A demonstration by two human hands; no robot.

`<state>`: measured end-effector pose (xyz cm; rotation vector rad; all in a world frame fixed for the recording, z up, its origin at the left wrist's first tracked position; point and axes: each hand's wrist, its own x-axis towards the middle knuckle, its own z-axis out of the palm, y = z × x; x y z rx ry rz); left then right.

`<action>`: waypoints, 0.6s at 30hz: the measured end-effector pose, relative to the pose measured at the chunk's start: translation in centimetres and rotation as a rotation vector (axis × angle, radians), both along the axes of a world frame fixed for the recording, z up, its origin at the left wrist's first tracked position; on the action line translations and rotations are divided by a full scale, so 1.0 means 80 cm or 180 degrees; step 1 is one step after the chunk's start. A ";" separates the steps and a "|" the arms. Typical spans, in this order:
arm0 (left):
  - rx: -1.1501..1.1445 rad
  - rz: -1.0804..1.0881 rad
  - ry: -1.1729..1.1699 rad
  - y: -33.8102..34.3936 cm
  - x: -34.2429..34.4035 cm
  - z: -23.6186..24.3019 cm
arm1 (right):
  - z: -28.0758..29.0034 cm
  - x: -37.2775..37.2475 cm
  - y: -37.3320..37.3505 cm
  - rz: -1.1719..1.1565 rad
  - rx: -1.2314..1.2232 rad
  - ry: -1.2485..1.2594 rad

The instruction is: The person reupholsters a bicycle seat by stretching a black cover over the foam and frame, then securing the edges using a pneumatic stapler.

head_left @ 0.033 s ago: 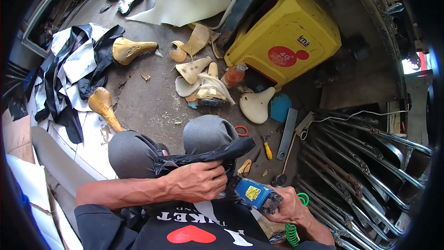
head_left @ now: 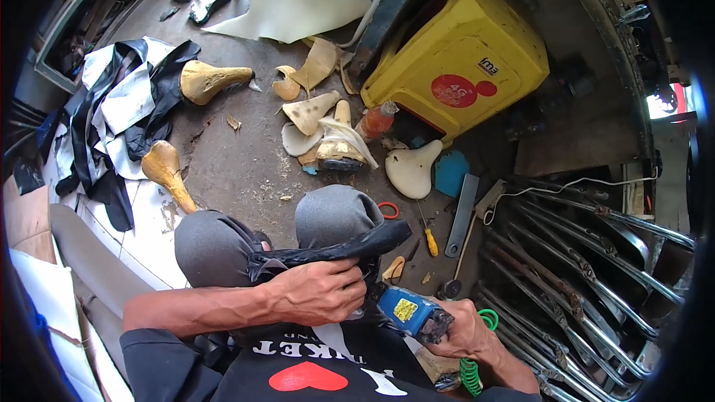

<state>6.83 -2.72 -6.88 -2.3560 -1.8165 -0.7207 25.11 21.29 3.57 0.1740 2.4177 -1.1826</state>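
Across my lap lies a black-covered saddle (head_left: 380,240), its long narrow end pointing right. My left hand (head_left: 320,292) is closed around its near side, fingers curled over the black covering. In my right hand (head_left: 458,331) is a blue air staple gun (head_left: 404,309) with a yellow label, its nose pressed near or against the saddle close to my left fingers. The exact contact point is hidden. A green coiled air hose (head_left: 470,376) hangs beside my right wrist.
Bare yellowish saddle foams (head_left: 208,82) and a cream saddle (head_left: 414,169) lie on the floor. Ahead right is a yellow plastic stool (head_left: 477,52). A yellow-handled screwdriver (head_left: 431,242), red ring-shaped handle (head_left: 389,211) and flat metal bar (head_left: 462,216) lie nearby. Metal frames (head_left: 581,275) crowd the right.
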 end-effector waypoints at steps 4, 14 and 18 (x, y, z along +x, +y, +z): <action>-0.0029 -0.0038 -0.0032 0.003 0.001 -0.003 | 0.001 -0.008 -0.005 0.0008 0.0137 -0.0075; -0.0100 -0.0336 0.0062 -0.001 -0.005 -0.004 | 0.010 -0.021 -0.026 0.0242 0.0834 -0.0459; -0.0033 -0.0288 -0.0060 -0.001 0.001 -0.009 | 0.010 -0.020 -0.031 0.0305 0.0870 -0.0449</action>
